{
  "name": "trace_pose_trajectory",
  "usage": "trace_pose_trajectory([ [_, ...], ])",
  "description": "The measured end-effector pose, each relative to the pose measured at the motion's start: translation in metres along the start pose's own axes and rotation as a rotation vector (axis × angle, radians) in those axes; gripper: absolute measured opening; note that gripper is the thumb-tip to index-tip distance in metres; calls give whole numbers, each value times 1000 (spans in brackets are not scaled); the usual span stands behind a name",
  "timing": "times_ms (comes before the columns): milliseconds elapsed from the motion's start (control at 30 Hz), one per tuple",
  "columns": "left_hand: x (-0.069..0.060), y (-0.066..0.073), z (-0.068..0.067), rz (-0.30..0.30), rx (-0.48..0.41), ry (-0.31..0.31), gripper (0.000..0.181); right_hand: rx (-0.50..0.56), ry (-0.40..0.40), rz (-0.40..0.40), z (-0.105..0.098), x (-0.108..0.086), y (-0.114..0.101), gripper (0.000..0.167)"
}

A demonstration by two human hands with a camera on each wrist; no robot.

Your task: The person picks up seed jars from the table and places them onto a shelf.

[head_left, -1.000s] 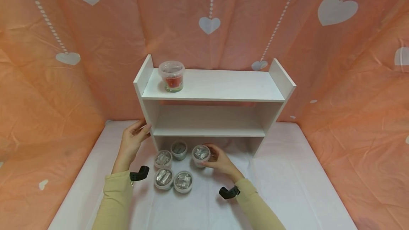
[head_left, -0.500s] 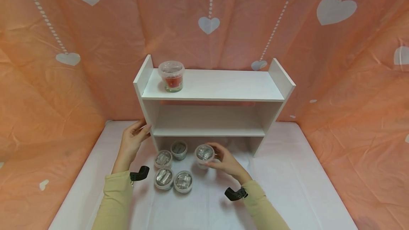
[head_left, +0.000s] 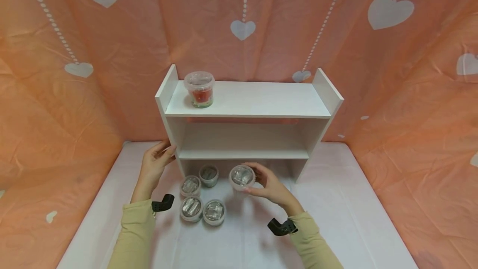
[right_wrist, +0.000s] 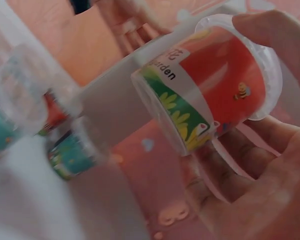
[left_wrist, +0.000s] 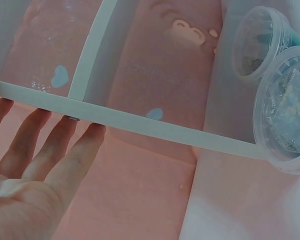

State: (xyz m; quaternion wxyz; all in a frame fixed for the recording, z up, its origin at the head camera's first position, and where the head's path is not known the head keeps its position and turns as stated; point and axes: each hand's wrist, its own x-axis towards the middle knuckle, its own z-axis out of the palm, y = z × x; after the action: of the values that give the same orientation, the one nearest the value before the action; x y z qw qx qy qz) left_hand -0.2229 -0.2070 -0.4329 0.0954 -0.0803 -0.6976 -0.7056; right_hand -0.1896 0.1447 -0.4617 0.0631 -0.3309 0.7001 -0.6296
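Note:
My right hand (head_left: 275, 191) holds a clear plastic cup (head_left: 242, 177) between thumb and fingers, raised off the table in front of the shelf. In the right wrist view the cup (right_wrist: 215, 90) is tilted and bears a red and green printed label with a bee; silvery contents show through its lid in the head view. At the shelf's left side my left hand (head_left: 154, 167) rests with its fingertips against the side panel. The left wrist view shows the fingers (left_wrist: 70, 162) extended, touching the panel's edge (left_wrist: 155, 124). The white shelf unit (head_left: 239, 155) stands upright.
Several similar cups (head_left: 214, 212) stand grouped on the white table (head_left: 336, 219), left of the raised cup. Another cup (head_left: 201, 94), with a red label, is on the top shelf at the left. An orange cloth (head_left: 209, 32) with white hearts hangs behind and at both sides.
My right hand has lifted the cup from the table, moving it slightly up and to the right. The left hand stays against the shelf side.

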Motion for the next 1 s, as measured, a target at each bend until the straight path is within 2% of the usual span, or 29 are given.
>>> trace_pose_trajectory([
  [267,0,-2,0,-11,6,0,50,24,21,-31,-8,2,-28,60],
  [567,0,-1,0,-13,8,3,51,102,62,-49,-19,7,-63,60],
  [867,0,-1,0,-12,18,-1,50,39,74,-105,-29,16,-79,60],
  [1000,0,0,0,-2,5,-5,50,36,74,-101,-30,19,-84,61],
])
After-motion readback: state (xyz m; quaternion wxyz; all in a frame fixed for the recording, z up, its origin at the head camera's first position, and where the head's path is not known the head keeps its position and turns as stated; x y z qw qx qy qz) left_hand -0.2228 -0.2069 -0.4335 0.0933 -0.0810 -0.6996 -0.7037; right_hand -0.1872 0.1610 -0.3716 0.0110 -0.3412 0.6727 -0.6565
